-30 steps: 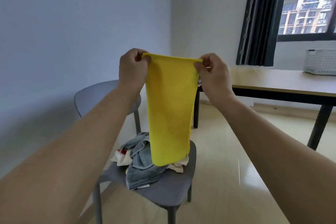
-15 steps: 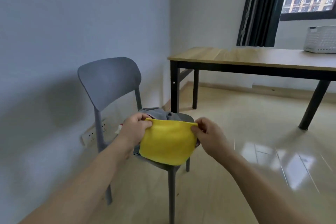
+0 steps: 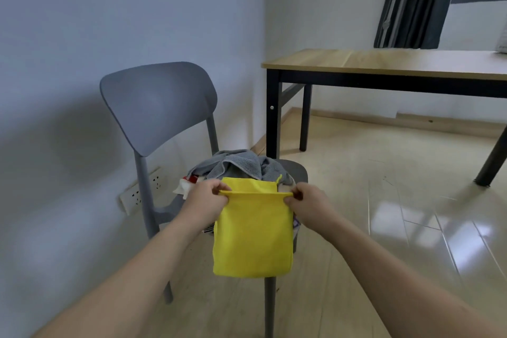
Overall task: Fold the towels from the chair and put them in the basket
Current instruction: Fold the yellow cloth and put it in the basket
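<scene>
A yellow towel [image 3: 252, 236] hangs folded over in front of the grey chair [image 3: 156, 101]. My left hand [image 3: 205, 200] pinches its top left corner and my right hand [image 3: 307, 203] pinches its top right corner. The far layer of the towel lies back onto the pile on the seat. A grey towel [image 3: 236, 164] and a white cloth with red [image 3: 186, 186] lie heaped on the seat behind it. Only a sliver of the white basket [image 3: 502, 45] shows at the right edge, on the table.
A wooden table with black legs [image 3: 384, 63] stands to the right of the chair. A wall socket [image 3: 142, 192] sits low on the left wall. Dark curtains [image 3: 411, 0] hang by the window. Glossy floor spreads to the right.
Both hands came down from chest height to the chair seat with the yellow towel, and the towel went from hanging full length to doubled over at its top edge.
</scene>
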The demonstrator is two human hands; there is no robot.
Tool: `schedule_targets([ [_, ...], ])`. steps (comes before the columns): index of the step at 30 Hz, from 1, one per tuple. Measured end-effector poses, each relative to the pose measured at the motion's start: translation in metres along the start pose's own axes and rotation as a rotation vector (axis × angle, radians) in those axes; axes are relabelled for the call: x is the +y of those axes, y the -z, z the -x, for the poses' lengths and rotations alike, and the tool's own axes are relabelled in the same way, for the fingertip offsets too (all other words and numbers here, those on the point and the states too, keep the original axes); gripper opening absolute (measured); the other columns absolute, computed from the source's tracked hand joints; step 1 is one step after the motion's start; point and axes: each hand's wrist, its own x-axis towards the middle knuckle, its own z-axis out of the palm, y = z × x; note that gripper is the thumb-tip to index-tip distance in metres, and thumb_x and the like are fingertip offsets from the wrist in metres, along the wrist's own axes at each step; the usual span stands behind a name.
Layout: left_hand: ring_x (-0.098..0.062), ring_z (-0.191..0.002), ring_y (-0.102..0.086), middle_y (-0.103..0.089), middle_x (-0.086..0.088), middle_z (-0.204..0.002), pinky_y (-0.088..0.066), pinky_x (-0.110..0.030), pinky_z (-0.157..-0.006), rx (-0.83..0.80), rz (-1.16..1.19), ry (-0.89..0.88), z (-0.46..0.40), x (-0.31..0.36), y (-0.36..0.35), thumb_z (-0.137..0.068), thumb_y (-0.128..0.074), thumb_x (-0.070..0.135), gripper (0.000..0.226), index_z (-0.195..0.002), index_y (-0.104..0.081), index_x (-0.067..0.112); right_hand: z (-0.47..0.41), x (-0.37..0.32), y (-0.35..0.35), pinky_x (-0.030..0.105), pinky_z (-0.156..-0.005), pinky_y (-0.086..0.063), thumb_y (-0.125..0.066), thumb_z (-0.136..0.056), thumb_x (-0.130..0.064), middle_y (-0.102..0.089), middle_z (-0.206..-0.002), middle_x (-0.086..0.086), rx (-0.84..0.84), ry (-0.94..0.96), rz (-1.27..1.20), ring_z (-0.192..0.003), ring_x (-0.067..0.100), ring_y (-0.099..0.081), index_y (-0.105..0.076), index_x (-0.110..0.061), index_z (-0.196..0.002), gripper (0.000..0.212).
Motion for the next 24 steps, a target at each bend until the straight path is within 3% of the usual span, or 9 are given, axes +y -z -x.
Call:
schedule_targets([
  [4,-0.017,-0.064,-0.051,-0.060,0.001,-0.073,-0.044,-0.033,-0.059,0.107,-0.103,-0.063,-0.044,-0.003,-0.002,-0.084,-0.055,0.000,0.029,-0.076,-0.062,0.027,-0.044,-0.008,-0.013,0.023,-0.053,-0.032,-0.052,-0.093,-0.019,-0.047,-0.078,-0.003,0.054,0.053,0.076,-0.074,0.019,-0.046,-0.048,-0.017,-0.080,0.013],
  [7,-0.014,-0.071,-0.051,-0.058,0.001,-0.086,-0.039,-0.028,-0.056,0.101,-0.236,-0.056,-0.064,-0.011,-0.010,-0.084,-0.051,0.001,0.023,-0.085,-0.062,0.022,-0.070,-0.005,-0.025,0.028,-0.059,-0.036,-0.052,-0.094,-0.018,-0.050,-0.089,0.002,0.043,0.044,0.095,-0.077,0.019,-0.046,-0.053,-0.011,-0.091,0.007],
  [9,-0.014,-0.080,-0.050,-0.052,-0.001,-0.100,-0.039,-0.027,-0.062,0.076,-0.303,-0.060,-0.072,-0.019,-0.015,-0.083,-0.051,0.004,0.020,-0.089,-0.061,0.021,-0.081,-0.002,-0.033,0.027,-0.060,-0.040,-0.051,-0.093,-0.016,-0.052,-0.094,0.003,0.024,0.027,0.092,-0.077,0.018,-0.049,-0.057,-0.009,-0.101,0.012],
  [13,-0.013,-0.085,-0.055,-0.058,0.002,-0.103,-0.040,-0.026,-0.062,-0.032,-0.224,-0.084,-0.082,-0.028,-0.016,-0.082,-0.055,0.011,0.022,-0.100,-0.058,0.022,-0.091,0.008,-0.041,0.021,-0.061,-0.043,-0.049,-0.088,-0.007,-0.054,-0.108,-0.001,-0.052,0.039,0.076,-0.090,0.016,-0.051,-0.056,-0.017,-0.113,0.029],
  [15,-0.014,-0.096,-0.056,-0.058,0.007,-0.110,-0.041,-0.025,-0.069,-0.091,-0.264,-0.100,-0.082,-0.028,-0.015,-0.083,-0.059,0.015,0.029,-0.111,-0.059,0.025,-0.091,0.008,-0.039,0.019,-0.058,-0.042,-0.047,-0.084,-0.002,-0.055,-0.105,-0.002,-0.105,0.042,0.109,-0.091,0.015,-0.051,-0.059,-0.017,-0.110,0.033],
  [17,-0.012,-0.097,-0.054,-0.058,0.007,-0.111,-0.036,-0.021,-0.067,-0.114,-0.350,-0.136,-0.078,-0.025,-0.014,-0.085,-0.059,0.018,0.024,-0.108,-0.060,0.026,-0.090,0.005,-0.037,0.025,-0.063,-0.045,-0.049,-0.080,-0.001,-0.058,-0.099,0.004,-0.122,0.044,0.170,-0.084,0.016,-0.051,-0.063,-0.012,-0.102,0.028],
  [19,-0.012,-0.092,-0.052,-0.057,0.006,-0.106,-0.026,-0.016,-0.061,-0.101,-0.410,-0.167,-0.070,-0.020,-0.014,-0.088,-0.057,0.019,0.012,-0.098,-0.059,0.025,-0.086,0.003,-0.033,0.032,-0.061,-0.044,-0.051,-0.078,-0.001,-0.061,-0.091,0.012,-0.131,0.045,0.198,-0.074,0.017,-0.051,-0.065,-0.003,-0.097,0.024],
  [21,-0.013,-0.085,-0.051,-0.056,0.004,-0.099,-0.027,-0.017,-0.059,-0.106,-0.428,-0.205,-0.060,-0.015,-0.009,-0.089,-0.055,0.016,0.008,-0.091,-0.055,0.024,-0.077,0.000,-0.028,0.029,-0.054,-0.036,-0.054,-0.074,-0.002,-0.056,-0.079,0.013,-0.139,0.070,0.240,-0.066,0.018,-0.046,-0.066,0.004,-0.094,0.024],
  [24,-0.012,-0.071,-0.044,-0.051,0.003,-0.082,-0.031,-0.024,-0.056,-0.204,-0.433,-0.271,-0.038,-0.007,0.003,-0.086,-0.055,0.009,0.019,-0.080,-0.046,0.024,-0.056,-0.008,-0.011,0.027,-0.052,-0.028,-0.057,-0.071,-0.005,-0.047,-0.069,0.007,-0.144,0.139,0.347,-0.062,0.016,-0.038,-0.065,0.007,-0.087,0.021],
])
